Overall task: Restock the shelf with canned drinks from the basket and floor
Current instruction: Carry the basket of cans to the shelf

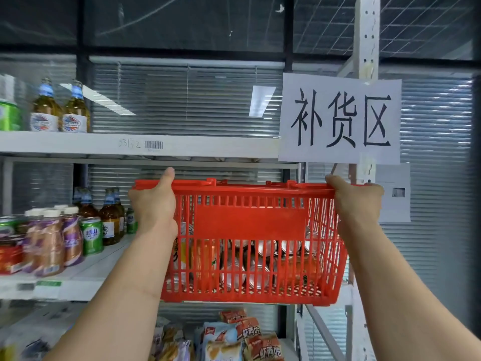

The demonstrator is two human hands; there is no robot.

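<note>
A red plastic shopping basket (pixel 250 222) with slatted walls and a solid panel on its near side is in the centre of the frame, raised in front of the white metal shelf (pixel 78 145), slightly tilted so its right end sits lower. Its handles lie folded along the rim. Through the slats, canned drinks (pixel 263 247) lie on their sides in a loose heap at the bottom, silver ends facing the camera, with orange-labelled ones at the left. The shelf's middle board, at lower left, carries bottles and cans.
</note>
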